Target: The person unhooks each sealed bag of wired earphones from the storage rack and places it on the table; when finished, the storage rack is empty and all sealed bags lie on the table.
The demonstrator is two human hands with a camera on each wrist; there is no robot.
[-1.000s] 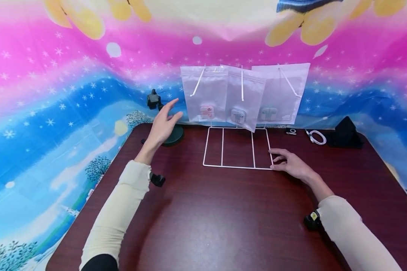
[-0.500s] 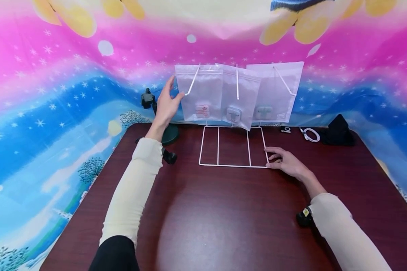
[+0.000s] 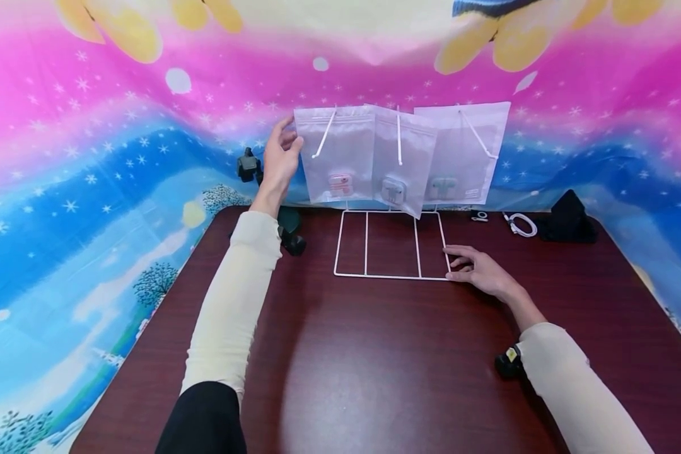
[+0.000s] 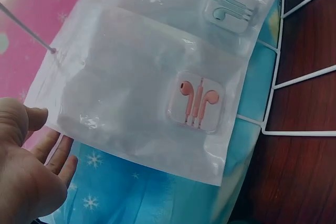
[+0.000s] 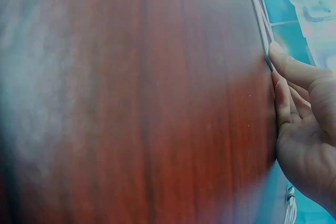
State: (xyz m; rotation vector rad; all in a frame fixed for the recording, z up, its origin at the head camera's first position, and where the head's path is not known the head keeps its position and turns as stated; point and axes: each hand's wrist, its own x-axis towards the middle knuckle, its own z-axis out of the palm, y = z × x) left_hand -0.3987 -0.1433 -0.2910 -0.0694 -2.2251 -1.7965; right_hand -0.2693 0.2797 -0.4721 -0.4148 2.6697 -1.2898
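Note:
My left hand (image 3: 280,157) is raised at the outer edge of the left clear zip bag (image 3: 335,148). In the left wrist view its thumb lies at the bag's edge, with the fingers spread below and apart from it. That bag holds pink wired earphones (image 4: 197,103) in a square case and hangs from a white hook. My right hand (image 3: 482,272) rests at the right front corner of the white wire display rack (image 3: 391,277), its thumb and fingertips touching the bar. Two more bags hang beside the left one, the middle bag (image 3: 404,148) and the right bag (image 3: 465,151).
A dark stand (image 3: 248,165) with a round base is behind my left forearm. On the back right of the table (image 3: 374,353) lie a small black-and-white item (image 3: 479,216), a coiled white cable (image 3: 521,225) and a black holder (image 3: 569,217). A patterned curtain (image 3: 91,189) surrounds the table.
My left hand has moved up and to the right, from beside the rack to the left bag's edge. The right hand stays at the rack's corner. The view has shifted slightly.

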